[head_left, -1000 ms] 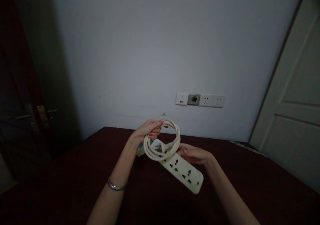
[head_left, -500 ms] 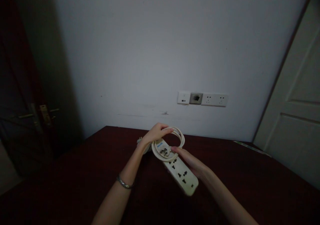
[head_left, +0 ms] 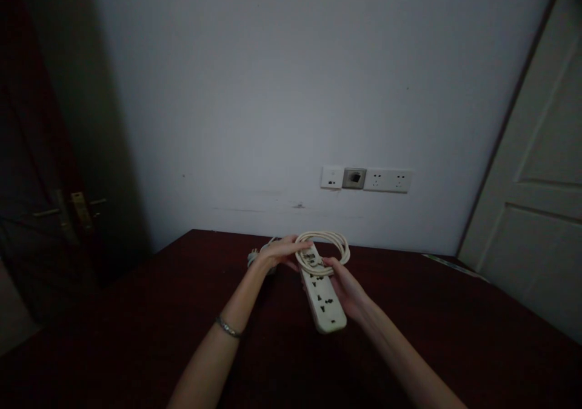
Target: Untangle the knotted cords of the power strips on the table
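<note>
A white power strip (head_left: 324,303) with several sockets is held up over the dark table, its near end pointing toward me. Its white cable (head_left: 344,248) lies coiled in loops over the strip's far end. My left hand (head_left: 284,251) grips the coil and the far end from the left, thumb on top. On the right edge, my right hand (head_left: 345,285) is closed around the strip, with its thumb pressing the coil near the plug. Left of my left hand, a second pale item with plug prongs (head_left: 253,256) lies on the table, partly hidden by that hand.
The dark red table (head_left: 182,312) reaches back to a pale wall. Wall sockets (head_left: 386,180) sit above its far edge. A flat strip (head_left: 454,267) lies at the table's right edge. A dark door with a handle (head_left: 48,212) is at the left, a white door (head_left: 541,215) at the right.
The power strip has turned to point more directly at me, and its near end has moved up and left. The cable coil and my right hand have shifted right. Both hands keep their hold.
</note>
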`<act>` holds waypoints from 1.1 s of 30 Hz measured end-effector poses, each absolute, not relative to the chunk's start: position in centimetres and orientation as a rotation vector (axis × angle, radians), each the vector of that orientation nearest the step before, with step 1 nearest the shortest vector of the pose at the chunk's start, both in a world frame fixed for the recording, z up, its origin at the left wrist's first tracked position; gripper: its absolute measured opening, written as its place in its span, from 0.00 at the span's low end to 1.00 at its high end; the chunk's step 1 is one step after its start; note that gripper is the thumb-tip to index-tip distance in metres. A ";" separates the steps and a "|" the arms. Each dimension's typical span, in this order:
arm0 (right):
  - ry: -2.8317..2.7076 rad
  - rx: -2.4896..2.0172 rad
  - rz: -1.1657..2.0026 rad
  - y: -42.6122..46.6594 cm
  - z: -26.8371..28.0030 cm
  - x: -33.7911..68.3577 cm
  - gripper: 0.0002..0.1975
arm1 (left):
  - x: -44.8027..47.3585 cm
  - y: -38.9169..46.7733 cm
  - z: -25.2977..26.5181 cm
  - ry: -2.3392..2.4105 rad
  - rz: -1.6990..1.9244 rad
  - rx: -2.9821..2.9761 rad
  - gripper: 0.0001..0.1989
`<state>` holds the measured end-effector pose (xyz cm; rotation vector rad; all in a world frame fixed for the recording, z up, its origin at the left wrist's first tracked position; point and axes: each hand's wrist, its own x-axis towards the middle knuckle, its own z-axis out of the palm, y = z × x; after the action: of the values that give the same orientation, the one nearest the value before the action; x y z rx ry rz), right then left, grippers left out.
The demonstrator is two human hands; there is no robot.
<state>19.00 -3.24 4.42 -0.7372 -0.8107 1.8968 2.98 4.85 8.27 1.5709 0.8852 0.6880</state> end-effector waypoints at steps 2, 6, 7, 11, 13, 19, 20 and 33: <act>-0.777 -0.761 1.898 -3.0 4.3 19.4 0.18 | 3.5 4.6 7.8 0.866 0.701 1.591 0.20; -0.744 -0.802 1.858 -3.1 4.8 19.8 0.21 | 4.4 4.9 6.9 0.906 0.814 1.585 0.18; -0.743 -0.797 1.850 -3.1 4.8 19.8 0.21 | 4.5 5.1 6.7 0.920 0.824 1.573 0.18; -0.798 -0.888 1.808 -2.5 4.1 20.2 0.22 | 4.5 5.7 6.1 0.973 0.840 1.521 0.24; -0.861 -0.983 1.745 -1.9 3.3 20.6 0.20 | 4.5 5.8 5.8 0.977 0.831 1.508 0.26; -0.897 -1.110 1.524 -0.5 2.1 22.3 0.16 | 5.4 6.0 4.4 0.891 0.903 1.401 0.25; -0.888 -1.129 1.489 -0.3 1.9 22.7 0.17 | 5.6 6.1 4.2 0.875 0.913 1.372 0.24; -0.677 -1.437 1.057 -0.3 1.9 36.4 0.18 | 8.6 6.7 -1.1 1.048 0.890 1.197 0.14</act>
<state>36.39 -0.31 1.90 -1.4375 -0.6774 1.0566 8.58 6.71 -1.15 1.1971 1.0482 0.8897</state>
